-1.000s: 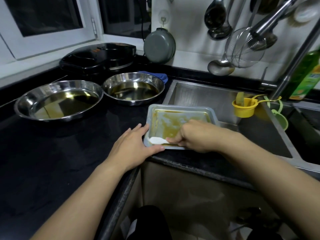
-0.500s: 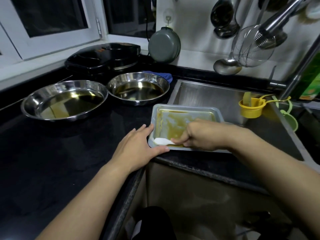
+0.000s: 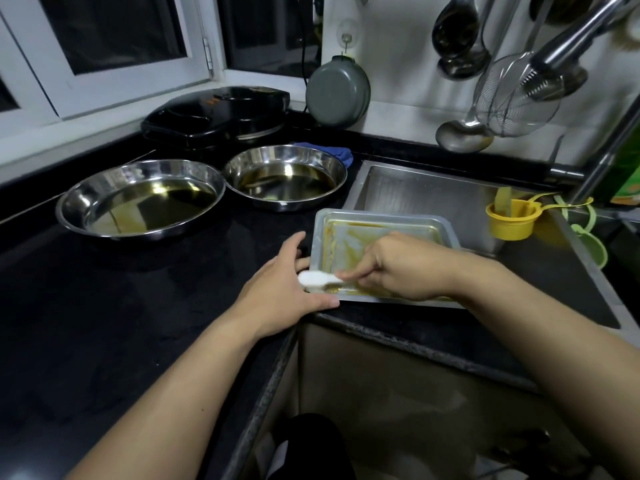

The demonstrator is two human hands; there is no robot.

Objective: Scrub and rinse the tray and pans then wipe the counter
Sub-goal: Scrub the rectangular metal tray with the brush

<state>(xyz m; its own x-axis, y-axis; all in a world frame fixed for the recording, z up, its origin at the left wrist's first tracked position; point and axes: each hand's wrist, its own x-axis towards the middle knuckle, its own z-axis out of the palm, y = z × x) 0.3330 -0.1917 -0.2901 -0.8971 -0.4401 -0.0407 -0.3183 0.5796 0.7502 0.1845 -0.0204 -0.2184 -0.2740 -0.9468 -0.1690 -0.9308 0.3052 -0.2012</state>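
Two hands: both reach in from the bottom to the tray at the near edge of the black counter [image 3: 104, 306].
Left hand [image 3: 280, 289]: it lies flat on the counter with its fingers out straight; the thumb presses the tray's near left corner, and it holds nothing.
Right hand [image 3: 398, 268]: its fingers curl round the handle of a white scraper [image 3: 317, 280].
White scraper: its wide end pokes out past the tray's left rim, just above the left thumb.
Tray [image 3: 433, 223]: a grey square tray, smeared yellow-brown inside, sitting half on the counter and half over the sink [image 3: 433, 188].
Two pans: the left pan [image 3: 138, 199] and the right pan [image 3: 284, 176] are round and shiny, side by side on the counter behind the tray, rims touching, each with dark oily liquid in it.
Yellow cup [image 3: 510, 220]: it sits at the sink's right side.
Black cooker [image 3: 214, 112]: it is closed, far back under the window.
Green bottle [image 3: 628, 168]: it stands at the far right; its label is too blurry to read.
Ladles and strainer [image 3: 516, 98]: they hang on the white wall.
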